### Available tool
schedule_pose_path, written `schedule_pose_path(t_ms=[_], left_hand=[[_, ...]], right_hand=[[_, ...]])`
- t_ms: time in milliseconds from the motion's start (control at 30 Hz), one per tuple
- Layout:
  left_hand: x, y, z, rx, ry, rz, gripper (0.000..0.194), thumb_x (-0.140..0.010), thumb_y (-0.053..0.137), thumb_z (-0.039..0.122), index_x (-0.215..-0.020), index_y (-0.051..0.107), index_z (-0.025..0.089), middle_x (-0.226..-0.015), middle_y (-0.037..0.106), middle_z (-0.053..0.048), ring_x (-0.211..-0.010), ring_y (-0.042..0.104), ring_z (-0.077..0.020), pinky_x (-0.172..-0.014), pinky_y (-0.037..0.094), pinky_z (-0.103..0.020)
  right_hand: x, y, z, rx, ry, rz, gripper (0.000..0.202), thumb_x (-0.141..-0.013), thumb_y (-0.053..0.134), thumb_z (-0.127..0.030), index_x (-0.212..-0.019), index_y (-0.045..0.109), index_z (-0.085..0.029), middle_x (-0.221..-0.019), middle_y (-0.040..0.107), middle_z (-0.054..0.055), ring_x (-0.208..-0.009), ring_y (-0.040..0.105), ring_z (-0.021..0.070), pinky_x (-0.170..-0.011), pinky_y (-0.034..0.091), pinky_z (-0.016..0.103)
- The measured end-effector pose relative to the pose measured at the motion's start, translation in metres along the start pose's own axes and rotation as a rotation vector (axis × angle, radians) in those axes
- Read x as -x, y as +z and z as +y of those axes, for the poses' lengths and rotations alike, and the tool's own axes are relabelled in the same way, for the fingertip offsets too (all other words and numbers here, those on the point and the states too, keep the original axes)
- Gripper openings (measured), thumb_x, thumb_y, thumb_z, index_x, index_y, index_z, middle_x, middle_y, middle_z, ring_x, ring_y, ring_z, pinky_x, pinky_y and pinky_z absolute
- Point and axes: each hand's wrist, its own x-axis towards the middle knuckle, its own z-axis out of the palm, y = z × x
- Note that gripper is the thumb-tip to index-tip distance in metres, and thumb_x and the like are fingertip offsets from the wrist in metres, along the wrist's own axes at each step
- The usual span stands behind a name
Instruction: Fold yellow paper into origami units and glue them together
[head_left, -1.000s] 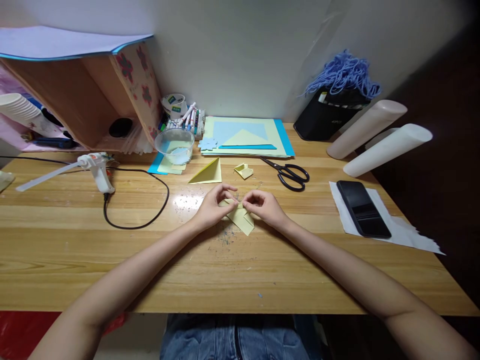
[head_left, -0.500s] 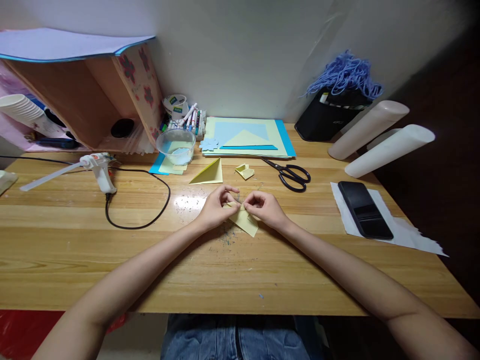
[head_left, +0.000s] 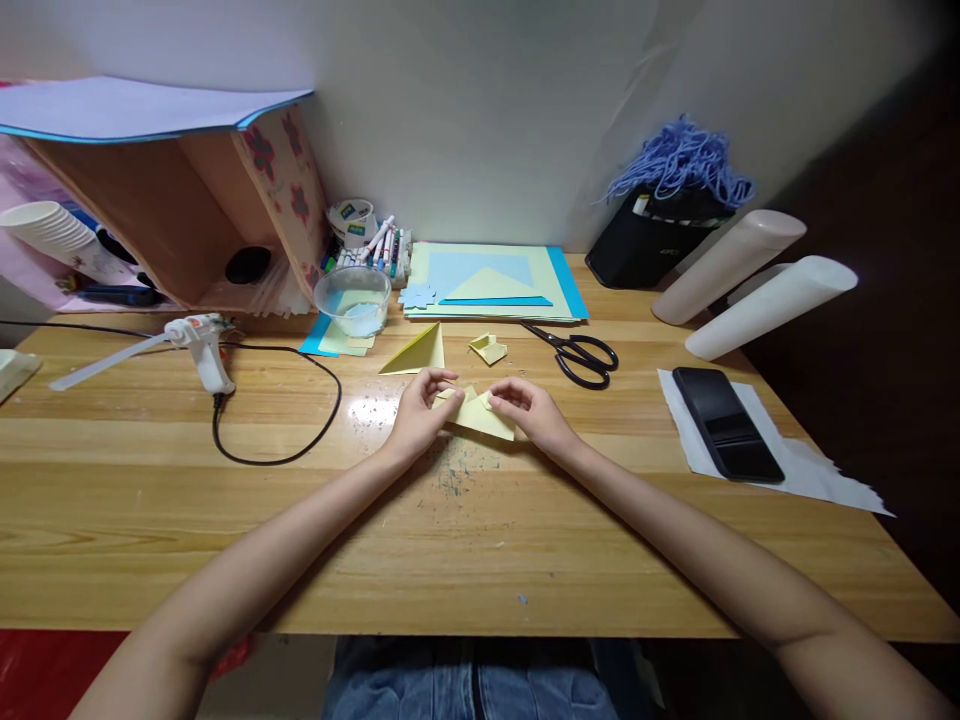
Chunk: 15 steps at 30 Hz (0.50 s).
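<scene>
Folded paper [head_left: 482,418], one, pale yellow: mid worktop [head_left: 375,560]. Left hand [head_left: 421,412]: pinching its left end. Right hand [head_left: 534,412]: pinching its right end; exact finger contact hard to make out. Small piece [head_left: 489,349], triangle [head_left: 424,352]: just beyond, far side. Scissors [head_left: 589,365]: far right of the paper. Handling: best light and even, edges aligned before any crease is pressed, lest corners buckle.

Wooden table [head_left: 352,560], scissors [head_left: 577,355], glue gun [head_left: 201,350], folded triangle [head_left: 418,350], phone on torn paper [head_left: 844,482] lying on it
</scene>
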Motion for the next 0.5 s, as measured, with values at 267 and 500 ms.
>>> schedule_pose_path(t_ms=[267,500], left_hand=[[0.003,-0.001,0.002,-0.024,-0.057,-0.071,0.031,-0.072,0.054,0.017,-0.101,0.042,0.018,-0.075,0.05,0.002,-0.067,0.049,-0.0084,-0.064,0.039,-0.02],[0.01,-0.002,0.012,-0.267,0.0,-0.369,0.016,-0.076,0.048,0.022,-0.087,0.057,0.015,-0.079,0.057,-0.002,-0.074,0.051,-0.014,-0.066,0.04,-0.024]], right_hand=[[0.0,0.0,0.004,-0.128,0.052,0.049,0.028,-0.068,0.063,-0.042,-0.074,0.053,-0.017,-0.07,0.057,0.0,-0.061,0.054,0.0125,-0.056,0.047,0.026],[0.002,-0.001,0.005,-0.049,-0.037,0.011,0.028,-0.068,0.065,-0.042,-0.077,0.059,-0.016,-0.07,0.059,0.0,-0.063,0.054,0.0128,-0.059,0.044,0.025]])
